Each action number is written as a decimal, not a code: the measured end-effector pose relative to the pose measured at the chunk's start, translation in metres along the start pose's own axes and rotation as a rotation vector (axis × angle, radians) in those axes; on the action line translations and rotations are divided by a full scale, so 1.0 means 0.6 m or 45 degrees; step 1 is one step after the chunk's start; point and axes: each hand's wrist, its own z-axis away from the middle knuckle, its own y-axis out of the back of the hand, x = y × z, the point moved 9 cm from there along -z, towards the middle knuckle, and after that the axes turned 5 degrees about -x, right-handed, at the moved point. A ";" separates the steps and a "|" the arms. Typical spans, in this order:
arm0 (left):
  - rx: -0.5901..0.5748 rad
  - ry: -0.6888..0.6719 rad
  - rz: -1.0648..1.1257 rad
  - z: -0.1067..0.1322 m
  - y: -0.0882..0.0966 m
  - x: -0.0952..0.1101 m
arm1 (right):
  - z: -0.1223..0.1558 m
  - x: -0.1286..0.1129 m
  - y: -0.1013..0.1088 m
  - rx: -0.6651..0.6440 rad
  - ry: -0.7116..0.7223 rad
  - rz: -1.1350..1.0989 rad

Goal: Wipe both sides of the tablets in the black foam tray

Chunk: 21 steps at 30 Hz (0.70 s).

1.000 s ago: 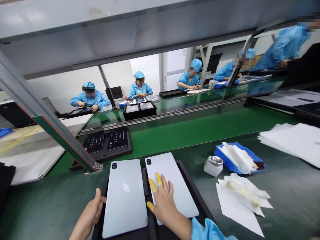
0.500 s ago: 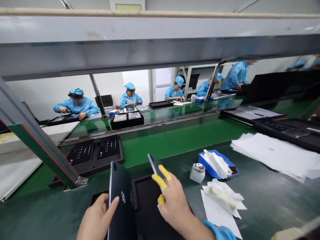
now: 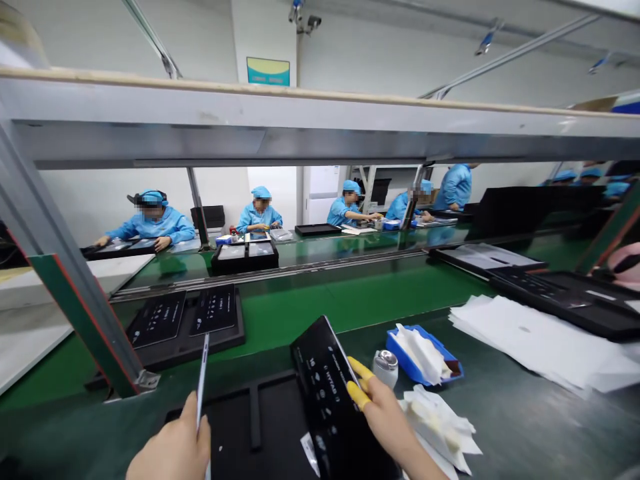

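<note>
1. Tablets were in both of our hands, lifted clear of the black tray (image 3: 260,427) at the bottom centre of the frame.
2. Our left hand (image 3: 173,450), at the lower left, was clamped on the thin tablet (image 3: 202,380), which stood edge-on to the camera, so we saw only its silver side; we judged that grip left both faces untouched.
3. Our right hand (image 3: 387,420), lower centre-right, was closed on the dark tablet (image 3: 333,400), its printed black film facing us and tilted up toward the upper left, likely so the face could be looked over. Yellow finger cots (image 3: 357,387) covered the fingertips pressing its right edge, probably to keep marks off it.
4. Right of that hand, a small capped bottle (image 3: 386,368), a blue tray of wipes (image 3: 425,347) and loose white tissues (image 3: 440,420) lay close together on the green surface (image 3: 525,413), within easy reach.
5. Further back, at centre left, a second tray of dark tablets (image 3: 187,320) rested beside the conveyor belt (image 3: 350,293).
6. Co-workers in blue coats (image 3: 150,223) sat along the far side.
</note>
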 end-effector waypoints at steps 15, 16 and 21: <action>0.185 -0.216 0.093 -0.086 -0.178 0.102 | -0.028 0.184 -0.153 -0.089 -0.037 -0.095; 0.186 -0.215 0.110 -0.092 -0.181 0.094 | -0.026 0.179 -0.153 -0.079 -0.017 -0.030; 0.146 -0.284 0.142 -0.089 -0.205 0.056 | 0.017 0.109 -0.122 0.062 0.221 0.090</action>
